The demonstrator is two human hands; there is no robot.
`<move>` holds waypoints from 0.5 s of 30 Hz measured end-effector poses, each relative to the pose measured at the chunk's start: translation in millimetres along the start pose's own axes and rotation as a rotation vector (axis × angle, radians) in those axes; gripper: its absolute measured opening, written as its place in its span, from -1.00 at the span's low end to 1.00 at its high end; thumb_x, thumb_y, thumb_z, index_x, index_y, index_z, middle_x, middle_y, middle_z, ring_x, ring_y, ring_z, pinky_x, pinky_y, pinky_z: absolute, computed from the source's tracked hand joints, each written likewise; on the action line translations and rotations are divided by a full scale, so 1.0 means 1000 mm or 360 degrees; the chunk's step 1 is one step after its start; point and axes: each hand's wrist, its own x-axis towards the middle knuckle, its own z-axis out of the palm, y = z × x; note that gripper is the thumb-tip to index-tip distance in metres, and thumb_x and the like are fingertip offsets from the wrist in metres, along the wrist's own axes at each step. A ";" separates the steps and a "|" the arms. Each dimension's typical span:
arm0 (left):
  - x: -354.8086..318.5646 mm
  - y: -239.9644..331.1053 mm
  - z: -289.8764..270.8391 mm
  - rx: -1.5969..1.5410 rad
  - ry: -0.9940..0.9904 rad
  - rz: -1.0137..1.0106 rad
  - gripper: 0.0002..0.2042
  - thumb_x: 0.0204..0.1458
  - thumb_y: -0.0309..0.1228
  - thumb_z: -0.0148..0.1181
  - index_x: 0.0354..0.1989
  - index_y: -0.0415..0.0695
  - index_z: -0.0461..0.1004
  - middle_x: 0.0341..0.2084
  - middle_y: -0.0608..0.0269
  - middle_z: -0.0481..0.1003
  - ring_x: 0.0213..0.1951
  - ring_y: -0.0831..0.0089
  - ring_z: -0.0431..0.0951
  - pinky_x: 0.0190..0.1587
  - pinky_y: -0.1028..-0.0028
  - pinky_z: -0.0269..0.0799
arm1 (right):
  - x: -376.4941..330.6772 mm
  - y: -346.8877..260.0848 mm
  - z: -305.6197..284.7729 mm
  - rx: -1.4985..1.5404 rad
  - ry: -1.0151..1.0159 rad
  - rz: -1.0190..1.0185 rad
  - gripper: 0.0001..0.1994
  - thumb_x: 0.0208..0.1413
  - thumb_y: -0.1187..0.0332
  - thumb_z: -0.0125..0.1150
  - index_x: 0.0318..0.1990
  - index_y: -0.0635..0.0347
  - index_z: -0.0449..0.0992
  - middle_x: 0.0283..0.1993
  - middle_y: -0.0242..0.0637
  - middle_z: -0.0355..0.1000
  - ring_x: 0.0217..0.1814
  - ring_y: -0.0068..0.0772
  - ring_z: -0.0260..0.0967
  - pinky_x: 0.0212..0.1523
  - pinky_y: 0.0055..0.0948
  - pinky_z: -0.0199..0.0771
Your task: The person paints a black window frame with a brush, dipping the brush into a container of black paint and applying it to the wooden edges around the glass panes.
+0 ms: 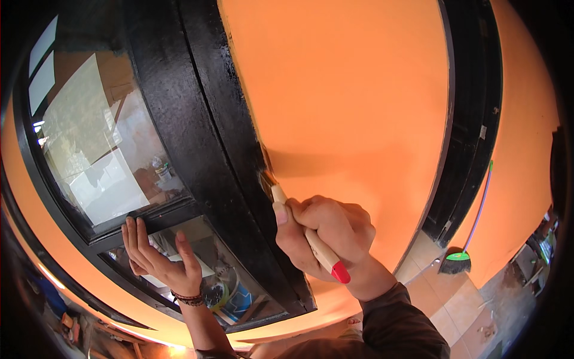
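Observation:
My right hand (332, 233) is closed round the wooden handle of a paintbrush (323, 253), whose end is red. The brush's bristles touch the edge of the black window frame (230, 119), where it meets the orange wall (341, 78). Fingers apart, my left hand (161, 257) rests against the black crossbar and the lower glass pane (251, 293), holding nothing. A bracelet circles that wrist. Above the crossbar is a larger glass pane (149, 131) with white sheets (84, 107) showing in it.
To the right, a black doorway frame (472, 119) stands in the orange wall. Beside it a broom (456, 262) with a green head and purple stick leans on the wall. Below lies a tiled floor (445, 305). Assorted clutter (72, 329) sits at the lower left.

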 end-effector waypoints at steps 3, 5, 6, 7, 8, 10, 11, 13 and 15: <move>0.000 0.000 0.000 0.0005 -0.0002 0.0002 -0.42 0.12 -0.10 0.08 0.24 -0.21 0.26 0.24 0.03 0.28 0.31 0.10 0.18 0.29 0.12 -0.14 | 0.005 -0.005 -0.003 0.0023 0.0061 -0.0011 -0.73 -0.11 0.61 0.37 -0.51 0.22 0.30 -0.66 -0.19 0.38 -0.72 -0.36 0.39 -0.65 -0.57 0.37; 0.000 0.001 0.000 0.0006 -0.0002 0.0003 -0.42 0.12 -0.10 0.08 0.24 -0.21 0.26 0.24 0.03 0.28 0.31 0.11 0.18 0.29 0.12 -0.14 | 0.012 -0.006 -0.002 -0.0019 0.0076 -0.0006 -0.73 -0.11 0.62 0.36 -0.51 0.22 0.30 -0.66 -0.19 0.38 -0.71 -0.35 0.40 -0.64 -0.56 0.38; 0.001 0.001 0.001 0.0001 -0.0002 0.0002 -0.42 0.12 -0.10 0.08 0.24 -0.20 0.26 0.24 0.03 0.28 0.31 0.11 0.18 0.29 0.12 -0.15 | 0.014 -0.006 -0.002 -0.0061 0.0092 -0.0002 -0.73 -0.11 0.62 0.36 -0.51 0.21 0.30 -0.66 -0.19 0.38 -0.71 -0.35 0.40 -0.64 -0.55 0.39; 0.001 0.002 0.001 -0.0004 -0.0001 0.0001 -0.42 0.12 -0.10 0.08 0.25 -0.20 0.26 0.24 0.03 0.28 0.32 0.11 0.18 0.29 0.12 -0.15 | 0.011 -0.003 -0.001 -0.0067 0.0094 -0.0002 -0.73 -0.11 0.62 0.36 -0.51 0.21 0.30 -0.66 -0.19 0.38 -0.71 -0.35 0.40 -0.64 -0.55 0.39; 0.001 0.001 0.001 -0.0003 0.0000 0.0000 -0.42 0.12 -0.10 0.08 0.25 -0.20 0.26 0.24 0.03 0.28 0.32 0.11 0.18 0.29 0.12 -0.15 | 0.006 0.002 0.002 -0.0020 0.0082 -0.0018 -0.74 -0.11 0.61 0.36 -0.50 0.21 0.31 -0.66 -0.20 0.39 -0.70 -0.36 0.40 -0.63 -0.56 0.39; 0.000 0.000 0.001 0.0015 -0.0004 0.0001 -0.42 0.12 -0.11 0.08 0.25 -0.20 0.26 0.24 0.03 0.28 0.31 0.12 0.18 0.29 0.12 -0.15 | 0.003 0.003 0.002 0.0028 0.0070 -0.0035 -0.74 -0.11 0.61 0.37 -0.48 0.21 0.32 -0.66 -0.20 0.39 -0.70 -0.37 0.41 -0.63 -0.56 0.38; 0.000 0.000 0.001 0.0017 -0.0004 0.0000 -0.42 0.12 -0.11 0.08 0.25 -0.20 0.26 0.24 0.03 0.28 0.31 0.12 0.18 0.29 0.12 -0.15 | 0.003 0.002 0.000 0.0029 0.0056 -0.0026 -0.74 -0.12 0.62 0.37 -0.48 0.22 0.32 -0.66 -0.21 0.39 -0.70 -0.38 0.39 -0.63 -0.57 0.37; 0.000 -0.002 0.001 0.0011 -0.0003 0.0001 -0.42 0.12 -0.11 0.08 0.25 -0.20 0.26 0.24 0.03 0.28 0.32 0.12 0.18 0.29 0.12 -0.15 | 0.007 -0.002 0.000 0.0035 0.0039 -0.0017 -0.74 -0.12 0.63 0.37 -0.48 0.22 0.32 -0.66 -0.22 0.38 -0.71 -0.39 0.38 -0.63 -0.57 0.36; 0.000 0.001 0.002 -0.0014 -0.0001 0.0004 -0.43 0.12 -0.12 0.08 0.25 -0.20 0.26 0.25 0.03 0.27 0.32 0.11 0.18 0.29 0.12 -0.15 | 0.014 -0.007 -0.004 -0.0045 0.0103 0.0018 -0.74 -0.12 0.63 0.36 -0.49 0.21 0.32 -0.67 -0.23 0.37 -0.71 -0.42 0.35 -0.64 -0.58 0.34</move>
